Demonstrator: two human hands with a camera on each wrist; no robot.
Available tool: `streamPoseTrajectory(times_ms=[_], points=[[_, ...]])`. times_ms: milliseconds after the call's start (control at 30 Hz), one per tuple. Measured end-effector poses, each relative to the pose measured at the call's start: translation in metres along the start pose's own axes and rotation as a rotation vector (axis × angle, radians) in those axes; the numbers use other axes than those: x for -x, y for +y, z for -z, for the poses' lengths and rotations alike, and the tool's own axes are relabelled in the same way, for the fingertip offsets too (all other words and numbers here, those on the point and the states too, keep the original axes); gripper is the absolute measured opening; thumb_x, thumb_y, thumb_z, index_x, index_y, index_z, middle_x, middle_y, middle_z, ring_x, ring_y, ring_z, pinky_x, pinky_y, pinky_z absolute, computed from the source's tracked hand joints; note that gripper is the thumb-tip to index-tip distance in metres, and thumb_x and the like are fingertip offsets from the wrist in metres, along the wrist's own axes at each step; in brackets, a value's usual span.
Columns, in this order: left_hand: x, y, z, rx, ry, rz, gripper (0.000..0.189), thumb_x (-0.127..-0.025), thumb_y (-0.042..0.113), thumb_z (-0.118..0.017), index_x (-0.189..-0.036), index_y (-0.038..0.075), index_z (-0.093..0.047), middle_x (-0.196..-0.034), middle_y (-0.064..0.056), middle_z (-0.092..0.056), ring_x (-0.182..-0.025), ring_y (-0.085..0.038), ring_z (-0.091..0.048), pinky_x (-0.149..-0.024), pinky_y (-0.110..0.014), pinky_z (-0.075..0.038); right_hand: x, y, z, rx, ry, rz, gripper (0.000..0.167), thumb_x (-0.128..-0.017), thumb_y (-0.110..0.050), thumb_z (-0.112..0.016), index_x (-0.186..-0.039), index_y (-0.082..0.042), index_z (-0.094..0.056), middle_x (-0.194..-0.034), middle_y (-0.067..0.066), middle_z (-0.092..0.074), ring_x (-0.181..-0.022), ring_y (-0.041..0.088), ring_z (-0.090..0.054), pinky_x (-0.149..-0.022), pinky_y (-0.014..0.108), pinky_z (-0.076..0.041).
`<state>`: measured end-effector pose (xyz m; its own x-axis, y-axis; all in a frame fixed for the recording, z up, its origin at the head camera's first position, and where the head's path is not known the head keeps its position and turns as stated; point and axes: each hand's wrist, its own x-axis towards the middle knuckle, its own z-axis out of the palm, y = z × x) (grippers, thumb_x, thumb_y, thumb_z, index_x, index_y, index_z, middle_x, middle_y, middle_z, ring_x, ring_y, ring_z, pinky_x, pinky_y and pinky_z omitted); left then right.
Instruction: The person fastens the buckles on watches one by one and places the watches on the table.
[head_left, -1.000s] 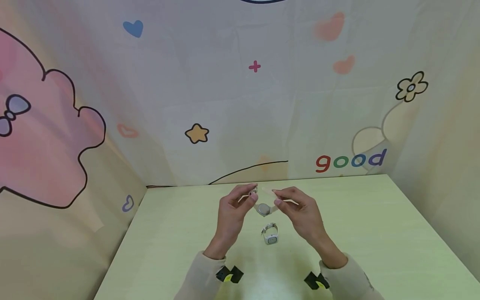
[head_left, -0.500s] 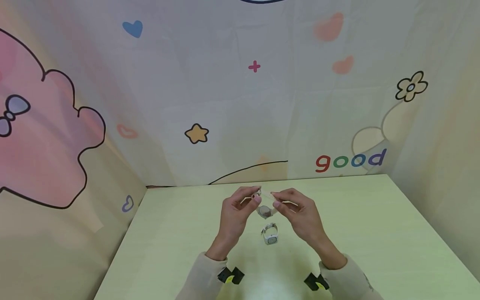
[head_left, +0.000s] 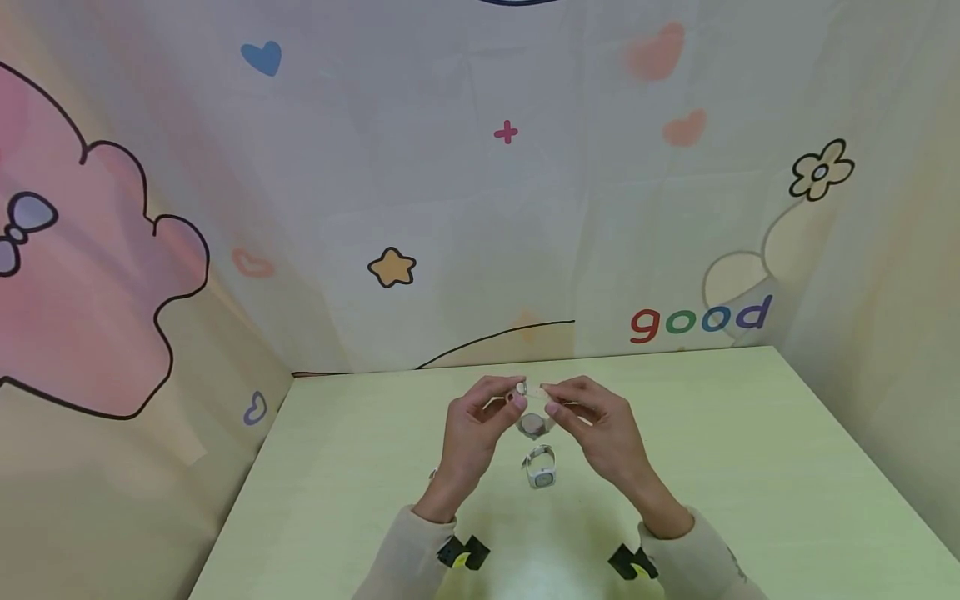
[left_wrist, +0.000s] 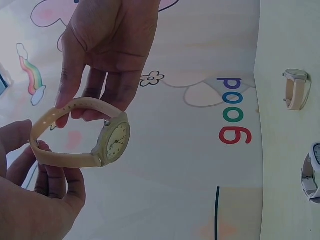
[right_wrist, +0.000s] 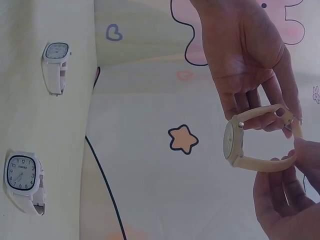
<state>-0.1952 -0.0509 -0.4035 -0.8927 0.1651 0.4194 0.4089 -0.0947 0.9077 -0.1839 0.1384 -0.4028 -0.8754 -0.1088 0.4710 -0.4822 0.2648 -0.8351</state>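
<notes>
Both hands hold a wristwatch (head_left: 533, 426) with a pale cream strap and a round dial, up off the table. Its dial (left_wrist: 116, 142) hangs lowest, the strap looping up to the fingers. My left hand (head_left: 471, 432) pinches the strap end with the metal buckle. The other strap end, with a row of holes (left_wrist: 50, 116), is between the thumb and fingers of my right hand (head_left: 602, 421). A white watch (head_left: 542, 471) with a squarish case stands on the table below. The strap ends are close together; fingers partly hide where they meet.
Another white watch (right_wrist: 56, 55) stands on the table, mostly behind my left wrist in the head view. A watch with a beige strap (left_wrist: 296, 89) shows in the left wrist view. A printed cloth (head_left: 480, 208) hangs behind the pale table (head_left: 360, 467).
My left hand has moved slightly right, bringing the buckle end nearer the other strap end. The dial has shifted a little right and down. My right hand has barely moved.
</notes>
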Motion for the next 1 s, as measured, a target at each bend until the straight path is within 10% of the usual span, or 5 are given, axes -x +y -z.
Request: streamPoseTrajectory(times_ms=[667, 1000], points=[[0.0027, -0.0013, -0.0003, -0.015, -0.034, 0.058, 0.027, -0.092, 0.018, -0.070, -0.110, -0.002, -0.069, -0.117, -0.012, -0.067, -0.106, -0.012, -0.064, -0.100, -0.027, -0.051, 0.0006, -0.0008, -0.0053, -0.087, 0.031, 0.117, 0.014, -0.089, -0.005, -0.070, -0.102, -0.006, -0.074, -0.097, 0.010, -0.069, -0.091, 0.014, -0.068, -0.087, 0.020, -0.055], [0.0047, -0.0018, -0.0015, -0.025, 0.002, 0.105, 0.021, -0.092, 0.022, -0.070, -0.106, 0.007, -0.073, -0.114, -0.014, -0.070, -0.103, -0.016, -0.068, -0.088, -0.025, -0.054, 0.0018, -0.0028, -0.0087, -0.092, 0.019, 0.152, 0.015, -0.088, -0.001, -0.070, -0.103, -0.001, -0.074, -0.095, 0.012, -0.069, -0.091, 0.010, -0.066, -0.085, 0.019, -0.055]])
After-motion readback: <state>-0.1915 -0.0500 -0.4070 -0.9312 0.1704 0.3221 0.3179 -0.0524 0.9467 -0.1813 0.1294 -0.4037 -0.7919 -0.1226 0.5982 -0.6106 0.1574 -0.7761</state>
